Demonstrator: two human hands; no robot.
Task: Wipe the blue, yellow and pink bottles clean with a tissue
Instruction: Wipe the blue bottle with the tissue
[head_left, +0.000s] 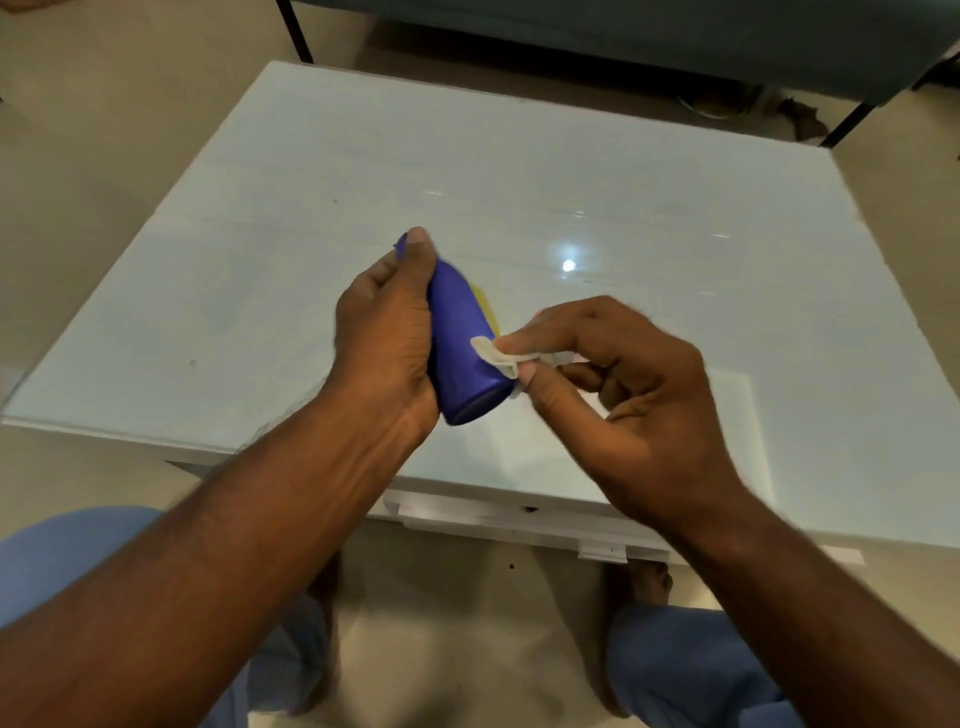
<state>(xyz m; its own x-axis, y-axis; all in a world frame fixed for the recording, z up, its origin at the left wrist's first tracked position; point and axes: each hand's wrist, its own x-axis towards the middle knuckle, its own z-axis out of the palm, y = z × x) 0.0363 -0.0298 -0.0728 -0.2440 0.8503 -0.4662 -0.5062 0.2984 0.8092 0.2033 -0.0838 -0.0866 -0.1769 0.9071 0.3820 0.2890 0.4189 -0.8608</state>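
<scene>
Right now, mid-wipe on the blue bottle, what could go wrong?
1. The tissue is only a small wad pinched in the right hand; it may slip out or miss much of the surface.
2. The left hand covers one side of the blue bottle, so that side may go unwiped unless it is turned.
3. The bottle is held tilted above the table; a hard wipe could knock it loose.

Count: 2 hands in view, 1 left grip (387, 332) and 1 right grip (618, 384). 2 bottles visible: 1 blue bottle (462, 348), 1 yellow bottle (487, 307) mostly hidden behind it. 1 tissue (496, 356). 1 bench (519, 197), glossy white top. 2 knees in blue trousers (696, 670) under it, 2 bare feet (647, 577) on the floor.
</scene>
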